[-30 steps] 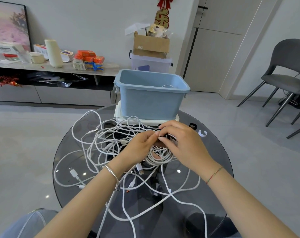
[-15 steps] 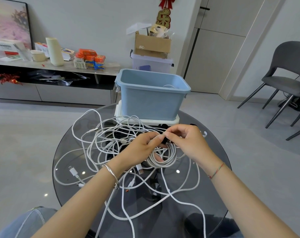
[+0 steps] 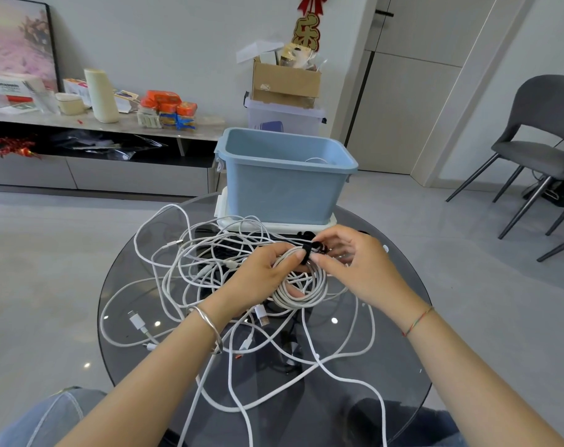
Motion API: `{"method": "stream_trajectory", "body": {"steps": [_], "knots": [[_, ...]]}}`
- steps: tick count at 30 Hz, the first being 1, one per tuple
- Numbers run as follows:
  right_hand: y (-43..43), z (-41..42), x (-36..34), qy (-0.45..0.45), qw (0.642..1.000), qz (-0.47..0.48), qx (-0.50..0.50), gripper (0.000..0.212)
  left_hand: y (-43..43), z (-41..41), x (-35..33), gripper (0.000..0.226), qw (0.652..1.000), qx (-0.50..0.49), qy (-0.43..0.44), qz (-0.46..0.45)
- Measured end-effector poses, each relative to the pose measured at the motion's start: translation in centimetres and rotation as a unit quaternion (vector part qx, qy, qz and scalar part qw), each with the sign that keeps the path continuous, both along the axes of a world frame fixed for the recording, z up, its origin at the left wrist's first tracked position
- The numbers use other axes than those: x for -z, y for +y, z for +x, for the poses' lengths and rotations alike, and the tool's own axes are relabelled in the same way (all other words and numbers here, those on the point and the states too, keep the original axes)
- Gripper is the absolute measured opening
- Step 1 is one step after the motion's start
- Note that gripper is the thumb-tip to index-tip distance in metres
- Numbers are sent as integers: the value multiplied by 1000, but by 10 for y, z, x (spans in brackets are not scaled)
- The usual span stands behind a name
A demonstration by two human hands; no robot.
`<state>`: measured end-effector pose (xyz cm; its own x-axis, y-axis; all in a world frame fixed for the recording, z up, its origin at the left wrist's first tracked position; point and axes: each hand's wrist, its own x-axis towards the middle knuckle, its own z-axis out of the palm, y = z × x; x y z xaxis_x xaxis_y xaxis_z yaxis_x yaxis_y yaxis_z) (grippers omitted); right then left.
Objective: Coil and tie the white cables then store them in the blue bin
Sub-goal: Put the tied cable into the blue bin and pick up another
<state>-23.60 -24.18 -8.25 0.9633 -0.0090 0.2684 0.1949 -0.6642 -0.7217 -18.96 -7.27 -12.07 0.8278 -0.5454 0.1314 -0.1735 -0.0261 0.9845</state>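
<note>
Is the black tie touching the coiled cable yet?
Touching. The head view shows the black tie wrapped over the top of the coiled cable.

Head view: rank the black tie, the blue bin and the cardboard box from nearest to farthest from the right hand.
1. black tie: pinched in the fingers of the right hand, around the coiled cable.
2. blue bin: just beyond the hand, straight ahead.
3. cardboard box: behind the bin, against the wall.
</note>
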Motion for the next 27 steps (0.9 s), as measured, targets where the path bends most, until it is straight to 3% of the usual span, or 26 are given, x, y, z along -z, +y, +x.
{"method": "stream_trajectory", "body": {"steps": [7, 16, 23, 27], "knots": [[8, 1, -5, -42, 997, 56, 12, 7, -1, -1, 3, 23, 999, 3, -6, 45], [6, 2, -10, 19, 993, 112, -42, 26, 1, -6, -2, 27, 998, 7, -11, 59], [3, 2, -7, -14, 1000, -13, -18, 17, 0, -6, -3, 26, 999, 8, 2, 49], [8, 2, -4, -36, 999, 32, -4, 14, 1, -5, -3, 24, 998, -7, -11, 56]]}}
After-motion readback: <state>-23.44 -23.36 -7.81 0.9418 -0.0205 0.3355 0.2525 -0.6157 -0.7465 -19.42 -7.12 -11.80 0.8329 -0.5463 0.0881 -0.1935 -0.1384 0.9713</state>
